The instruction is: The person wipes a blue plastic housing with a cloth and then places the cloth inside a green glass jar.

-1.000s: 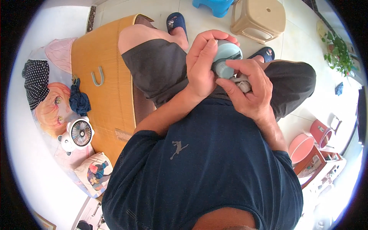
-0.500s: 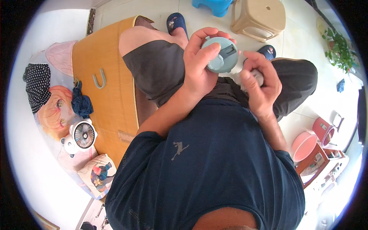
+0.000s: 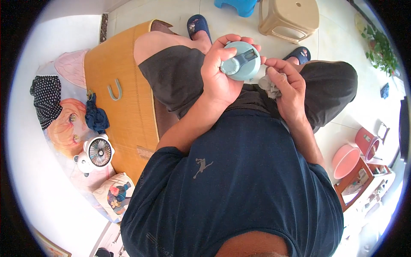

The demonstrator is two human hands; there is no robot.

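Head view: the left hand (image 3: 217, 77) curls around a round, pale blue-green lid (image 3: 245, 71), its thumb on the top, holding it above the lap. The right hand (image 3: 292, 88), just beside the lid, pinches a crumpled pale wad (image 3: 269, 87) (cloth or paper, I cannot tell which) between thumb and fingers. Left of the knees, a curved pale handle (image 3: 115, 91) lies on a tan bench (image 3: 132, 126), with a white fan (image 3: 100, 152) at its edge. Ahead, a beige stool (image 3: 295, 21) stands near a blue stool (image 3: 239, 7).
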